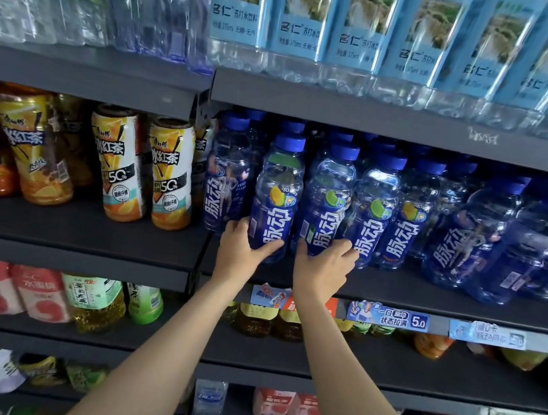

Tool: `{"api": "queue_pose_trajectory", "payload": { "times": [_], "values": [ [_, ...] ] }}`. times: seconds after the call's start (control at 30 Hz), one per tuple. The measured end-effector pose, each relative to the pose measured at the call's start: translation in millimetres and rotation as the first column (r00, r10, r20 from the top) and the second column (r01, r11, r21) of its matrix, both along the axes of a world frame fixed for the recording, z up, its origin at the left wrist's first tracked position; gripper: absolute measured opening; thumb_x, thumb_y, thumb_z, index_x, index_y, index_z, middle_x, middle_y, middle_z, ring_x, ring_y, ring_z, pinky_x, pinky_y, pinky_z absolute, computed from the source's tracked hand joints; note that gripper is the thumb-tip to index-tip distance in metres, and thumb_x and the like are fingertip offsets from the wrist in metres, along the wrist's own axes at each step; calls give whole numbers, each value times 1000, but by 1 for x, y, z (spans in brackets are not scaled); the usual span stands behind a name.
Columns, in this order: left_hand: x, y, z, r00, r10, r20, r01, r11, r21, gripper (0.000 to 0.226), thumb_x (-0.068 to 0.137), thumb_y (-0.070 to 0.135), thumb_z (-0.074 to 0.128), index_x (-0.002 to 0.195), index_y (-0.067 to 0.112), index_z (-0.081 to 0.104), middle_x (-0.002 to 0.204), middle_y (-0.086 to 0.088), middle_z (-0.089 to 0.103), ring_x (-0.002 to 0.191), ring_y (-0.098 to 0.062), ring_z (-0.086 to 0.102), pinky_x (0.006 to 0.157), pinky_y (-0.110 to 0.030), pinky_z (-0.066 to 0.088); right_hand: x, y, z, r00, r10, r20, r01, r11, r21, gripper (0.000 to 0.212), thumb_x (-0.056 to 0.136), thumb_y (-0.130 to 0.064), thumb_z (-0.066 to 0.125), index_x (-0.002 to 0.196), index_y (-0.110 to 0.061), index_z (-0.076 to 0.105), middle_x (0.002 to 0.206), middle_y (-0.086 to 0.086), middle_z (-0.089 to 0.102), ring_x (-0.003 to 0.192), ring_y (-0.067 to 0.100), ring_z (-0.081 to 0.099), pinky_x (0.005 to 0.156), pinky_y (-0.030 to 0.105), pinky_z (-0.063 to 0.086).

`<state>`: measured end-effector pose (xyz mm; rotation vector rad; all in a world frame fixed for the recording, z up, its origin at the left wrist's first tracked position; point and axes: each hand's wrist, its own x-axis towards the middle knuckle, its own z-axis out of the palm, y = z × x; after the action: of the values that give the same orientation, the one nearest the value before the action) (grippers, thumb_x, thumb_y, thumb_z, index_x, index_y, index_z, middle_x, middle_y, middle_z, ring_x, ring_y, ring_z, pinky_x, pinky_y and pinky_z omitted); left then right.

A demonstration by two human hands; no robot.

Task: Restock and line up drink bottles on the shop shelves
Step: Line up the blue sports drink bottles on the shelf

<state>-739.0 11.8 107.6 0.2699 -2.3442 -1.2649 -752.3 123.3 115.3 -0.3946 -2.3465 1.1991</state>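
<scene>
A row of blue-capped drink bottles with dark blue labels fills the right half of the middle shelf [427, 300]. My left hand [241, 251] grips the base of one front bottle [277, 194], thumb on its left side and fingers round its front. My right hand [322, 265] holds the neighbouring bottle [331, 197] low down, fingers spread round its lower label. Both bottles stand upright at the shelf's front edge. More blue bottles [407, 210] stand close to the right and behind.
Iced tea bottles [169, 174] with yellow and white labels stand on the left half of the shelf. Light blue water bottles [363, 28] line the shelf above. Price tags [388, 315] hang on the shelf edge. Lower shelves hold mixed drinks.
</scene>
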Motion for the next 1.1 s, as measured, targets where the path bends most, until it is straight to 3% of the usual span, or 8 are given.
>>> {"api": "queue_pose_trajectory", "payload": {
  "times": [0.13, 0.6, 0.7, 0.77, 0.83, 0.9, 1.0, 1.1],
  "values": [
    [-7, 2, 4, 1000, -7, 22, 7, 1000, 1, 59, 76, 38, 73, 120, 6, 50, 117, -10, 48, 108, -24, 51, 81, -21, 35, -3, -6, 1, 999, -51, 6, 51, 999, 19, 51, 78, -37, 70, 106, -6, 41, 115, 12, 44, 111, 31, 45, 85, 43, 42],
    [-16, 9, 0, 999, 40, -16, -40, 999, -2, 61, 76, 41, 71, 119, 3, 49, 119, -14, 48, 111, -28, 50, 89, -34, 43, -7, -1, -1, 999, -37, 4, 37, 999, -34, 56, 73, -38, 76, 104, -6, 43, 112, 11, 48, 109, 29, 45, 85, 41, 44],
    [-13, 12, 2, 1000, 27, -8, -27, 1000, 1, 63, 77, 40, 71, 122, 3, 46, 121, -14, 47, 114, -28, 48, 90, -35, 43, -2, -1, 0, 999, -44, -32, 42, 998, -47, 50, 75, -35, 74, 102, -6, 44, 111, 11, 47, 107, 30, 45, 83, 40, 41],
    [-3, 11, 2, 995, 51, -82, -54, 998, -37, 64, 80, 35, 70, 127, 3, 42, 123, -14, 46, 116, -26, 47, 91, -35, 44, 4, -2, 0, 993, -38, -114, 32, 998, -51, 42, 78, -29, 72, 102, -6, 45, 108, 10, 46, 104, 30, 46, 82, 40, 39],
    [9, 4, 2, 951, 147, -274, -173, 982, -74, 53, 83, 25, 69, 124, 2, 45, 118, -14, 50, 110, -24, 50, 89, -35, 47, 9, -5, 1, 964, 39, -262, -49, 998, -32, 34, 81, -21, 69, 101, -3, 48, 105, 11, 46, 97, 29, 48, 80, 42, 42],
    [15, -11, 4, 874, 275, -402, -306, 952, -16, 44, 84, 17, 67, 119, 1, 48, 113, -15, 51, 105, -26, 52, 87, -35, 47, 14, -10, 3, 919, 139, -369, -144, 990, 15, 28, 82, -14, 67, 100, -2, 49, 103, 10, 46, 95, 25, 47, 78, 40, 45],
    [3, -36, 12, 884, 342, -318, -352, 936, 29, 60, 82, 22, 69, 129, -1, 40, 127, -19, 45, 119, -30, 45, 97, -37, 42, 20, -26, 9, 857, 269, -439, -260, 962, 81, 24, 82, -8, 66, 99, -2, 51, 101, 2, 41, 92, 19, 44, 72, 17, 39],
    [-17, -49, 15, 957, 213, -196, -219, 976, -11, 74, 76, 27, 74, 135, 1, 35, 131, -15, 47, 124, -27, 43, 98, -35, 40, 24, -42, 10, 792, 427, -437, -376, 904, 202, 21, 81, -7, 65, 98, -3, 52, 99, 0, 41, 89, 14, 43, 70, 17, 37]
  ]
}}
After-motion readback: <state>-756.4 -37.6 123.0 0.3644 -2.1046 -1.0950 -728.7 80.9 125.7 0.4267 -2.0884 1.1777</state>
